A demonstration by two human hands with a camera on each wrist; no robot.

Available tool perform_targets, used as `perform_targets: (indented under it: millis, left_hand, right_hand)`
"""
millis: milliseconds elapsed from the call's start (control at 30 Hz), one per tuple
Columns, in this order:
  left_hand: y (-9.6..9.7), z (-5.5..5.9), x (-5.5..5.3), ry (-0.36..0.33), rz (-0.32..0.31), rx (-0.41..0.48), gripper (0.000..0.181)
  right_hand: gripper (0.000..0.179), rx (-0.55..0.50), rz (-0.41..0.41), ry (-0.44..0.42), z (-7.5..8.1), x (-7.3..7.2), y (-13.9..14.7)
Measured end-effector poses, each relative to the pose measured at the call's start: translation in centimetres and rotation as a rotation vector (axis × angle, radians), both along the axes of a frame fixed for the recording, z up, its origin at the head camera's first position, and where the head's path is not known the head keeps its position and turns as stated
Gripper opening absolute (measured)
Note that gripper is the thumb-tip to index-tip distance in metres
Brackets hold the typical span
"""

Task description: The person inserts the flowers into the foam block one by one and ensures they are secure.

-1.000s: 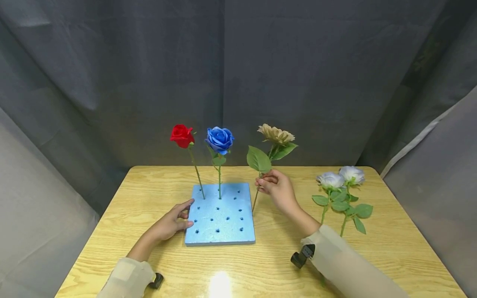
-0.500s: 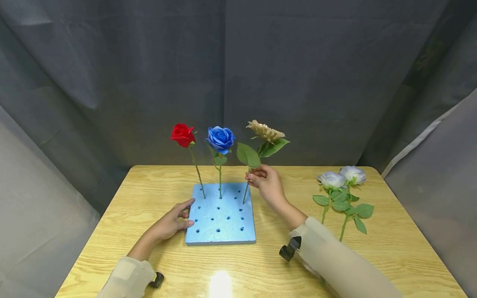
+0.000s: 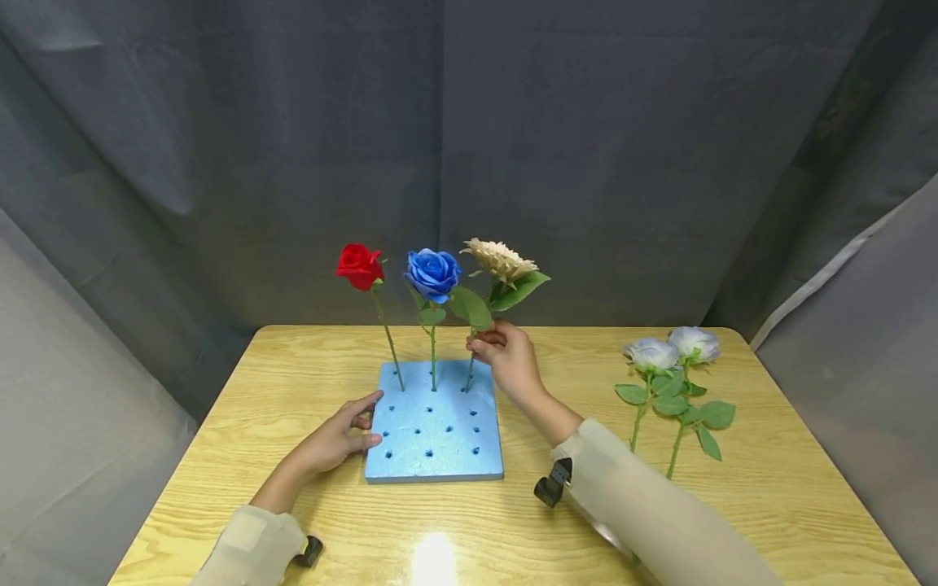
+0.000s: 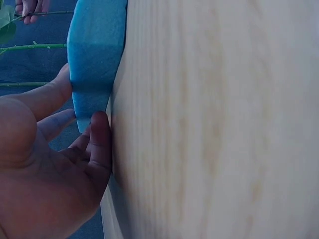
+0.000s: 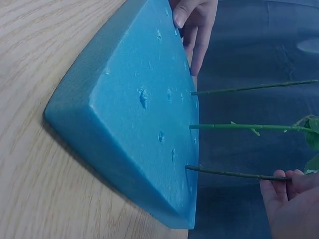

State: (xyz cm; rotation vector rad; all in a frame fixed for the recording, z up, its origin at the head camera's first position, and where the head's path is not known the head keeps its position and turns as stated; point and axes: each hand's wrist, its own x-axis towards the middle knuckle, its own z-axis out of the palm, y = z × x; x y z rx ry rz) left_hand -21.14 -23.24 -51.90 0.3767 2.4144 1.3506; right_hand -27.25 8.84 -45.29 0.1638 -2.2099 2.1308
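Observation:
My right hand (image 3: 510, 360) pinches the stem of a beige many-petalled flower (image 3: 501, 260) just below its leaves. The lower end of that stem meets the blue foam board (image 3: 432, 456) at a back-right hole; how deep it sits I cannot tell. A red rose (image 3: 359, 266) and a blue rose (image 3: 433, 275) stand in the board's back part, the red one leaning left. My left hand (image 3: 333, 438) holds the board's left side, the thumb on the top edge and the fingers (image 4: 100, 142) against the side.
Two pale lilac roses (image 3: 651, 355) with green leaves lie on the wooden table (image 3: 769, 488) at the right, their lower stems partly behind the right sleeve (image 3: 645, 496). Several holes dot the foam board. A dark curtain (image 3: 572, 146) hangs behind the table.
My right hand has carried the beige flower leftward, from beside the board's right edge to over its back-right part, with the stem more upright now. The left hand stays put.

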Motion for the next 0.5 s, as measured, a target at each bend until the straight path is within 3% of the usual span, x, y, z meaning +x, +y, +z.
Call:
perform_targets:
  millis: [500]
  left_hand:
    - [-0.03, 0.01, -0.08, 0.001, -0.004, 0.007, 0.076]
  right_hand:
    - [0.019, 0.078, 0.001, 0.045, -0.55, -0.20, -0.84]
